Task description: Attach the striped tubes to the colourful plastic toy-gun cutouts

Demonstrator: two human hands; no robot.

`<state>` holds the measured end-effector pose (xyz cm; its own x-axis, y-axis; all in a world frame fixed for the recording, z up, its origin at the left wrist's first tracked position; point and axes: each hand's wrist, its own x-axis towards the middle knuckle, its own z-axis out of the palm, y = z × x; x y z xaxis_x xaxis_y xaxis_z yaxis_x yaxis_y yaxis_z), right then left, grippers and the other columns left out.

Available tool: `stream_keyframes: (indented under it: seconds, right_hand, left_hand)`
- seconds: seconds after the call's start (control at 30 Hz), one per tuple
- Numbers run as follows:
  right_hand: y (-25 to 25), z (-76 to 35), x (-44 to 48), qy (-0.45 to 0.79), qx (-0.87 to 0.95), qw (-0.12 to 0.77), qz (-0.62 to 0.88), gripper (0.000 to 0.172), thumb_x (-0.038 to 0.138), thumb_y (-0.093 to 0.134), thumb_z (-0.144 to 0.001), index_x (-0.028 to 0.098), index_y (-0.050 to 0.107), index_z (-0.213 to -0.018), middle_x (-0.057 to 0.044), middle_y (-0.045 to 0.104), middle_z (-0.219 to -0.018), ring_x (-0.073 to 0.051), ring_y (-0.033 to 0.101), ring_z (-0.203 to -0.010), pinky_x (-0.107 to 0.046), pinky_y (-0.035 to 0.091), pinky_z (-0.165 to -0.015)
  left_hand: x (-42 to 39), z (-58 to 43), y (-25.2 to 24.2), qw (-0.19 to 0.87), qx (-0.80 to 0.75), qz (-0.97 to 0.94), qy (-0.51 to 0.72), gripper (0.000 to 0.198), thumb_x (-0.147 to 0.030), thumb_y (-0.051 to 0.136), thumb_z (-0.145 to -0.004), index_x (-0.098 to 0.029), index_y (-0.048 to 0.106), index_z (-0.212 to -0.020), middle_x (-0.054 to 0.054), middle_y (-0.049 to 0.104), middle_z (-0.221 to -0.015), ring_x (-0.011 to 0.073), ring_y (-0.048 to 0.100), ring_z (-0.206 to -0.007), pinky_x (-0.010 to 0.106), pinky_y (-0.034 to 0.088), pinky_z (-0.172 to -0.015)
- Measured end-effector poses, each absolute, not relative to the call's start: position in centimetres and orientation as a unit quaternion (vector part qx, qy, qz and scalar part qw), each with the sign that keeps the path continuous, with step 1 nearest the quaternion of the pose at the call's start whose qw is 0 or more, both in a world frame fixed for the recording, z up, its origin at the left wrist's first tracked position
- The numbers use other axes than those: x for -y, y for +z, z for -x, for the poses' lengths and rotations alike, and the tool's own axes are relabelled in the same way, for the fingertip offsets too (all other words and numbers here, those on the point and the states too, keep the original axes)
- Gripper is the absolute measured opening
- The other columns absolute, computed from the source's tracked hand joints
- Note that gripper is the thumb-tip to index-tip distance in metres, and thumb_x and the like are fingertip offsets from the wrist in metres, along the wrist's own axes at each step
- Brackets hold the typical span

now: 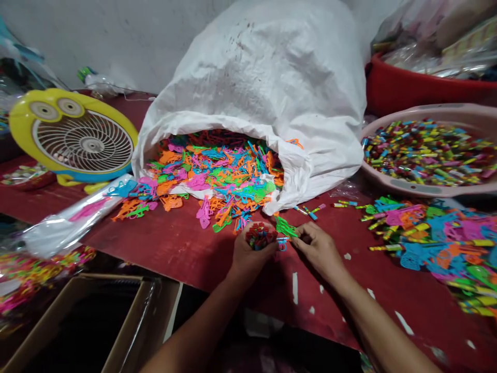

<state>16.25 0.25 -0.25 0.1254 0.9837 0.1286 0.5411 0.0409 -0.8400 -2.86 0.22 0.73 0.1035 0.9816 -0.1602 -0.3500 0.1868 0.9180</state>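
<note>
My left hand point(248, 255) is closed round a bundle of small coloured tubes point(259, 235), held upright over the red table point(186, 248). My right hand point(316, 246) is just to its right, fingers pinched on a green plastic toy piece point(285, 228) that reaches toward the bundle. Behind both hands a big white sack point(272, 77) lies on its side. Many bright plastic toy pieces point(217, 171) spill from its mouth onto the table.
A pink basin point(423, 189) full of small coloured tubes sits at the right, a red tub point(407, 88) behind it. More toy pieces point(446, 238) are heaped at the right. A yellow fan point(73, 137), a plastic bag point(70, 220) and an open cardboard box point(93, 321) are at the left.
</note>
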Motion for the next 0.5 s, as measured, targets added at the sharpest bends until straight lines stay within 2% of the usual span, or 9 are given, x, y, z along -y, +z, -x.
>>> stream_keyframes:
  seconds: [0.13,0.2,0.3,0.5]
  right_hand:
    - [0.0,-16.4,1.3,0.338,0.519,0.456,0.639,0.028,0.043,0.07,-0.078,0.018,0.061,-0.072,0.003,0.055,-0.058,-0.012,0.047,-0.051,-0.023,0.036,-0.049]
    - [0.9,-16.2,2.7,0.381,0.438,0.525,0.623,0.028,0.042,0.076,-0.075,0.018,0.062,-0.077,0.003,0.057,-0.058,-0.011,0.05,-0.049,-0.023,0.04,-0.049]
    - [2.3,-15.4,5.0,0.417,0.355,0.609,0.574,0.026,0.035,0.08,-0.073,0.019,0.064,-0.086,0.002,0.063,-0.061,-0.012,0.057,-0.052,-0.026,0.048,-0.057]
    - [2.5,-14.8,7.8,0.441,0.311,0.623,0.566,0.036,0.032,0.083,-0.072,0.021,0.062,-0.1,0.0,0.068,-0.069,-0.014,0.064,-0.057,-0.026,0.053,-0.058]
  left_hand:
    - [0.1,2.6,1.1,0.658,-0.412,-0.359,0.519,0.035,-0.023,0.084,-0.06,-0.016,0.066,-0.089,-0.002,0.068,-0.076,0.0133,0.064,-0.067,0.024,0.052,-0.064]
    - [0.3,2.1,1.4,0.665,-0.395,-0.367,0.516,0.036,-0.021,0.084,-0.062,-0.017,0.065,-0.092,-0.002,0.068,-0.079,0.0127,0.063,-0.069,0.023,0.051,-0.065]
    - [0.7,0.9,1.8,0.678,-0.359,-0.398,0.503,0.036,-0.019,0.082,-0.065,-0.017,0.064,-0.096,-0.002,0.066,-0.08,0.0116,0.062,-0.068,0.023,0.051,-0.066]
    - [1.4,-1.8,1.9,0.713,-0.312,-0.424,0.463,0.038,-0.019,0.082,-0.065,-0.017,0.06,-0.095,-0.004,0.061,-0.071,0.0086,0.054,-0.058,0.021,0.047,-0.057]
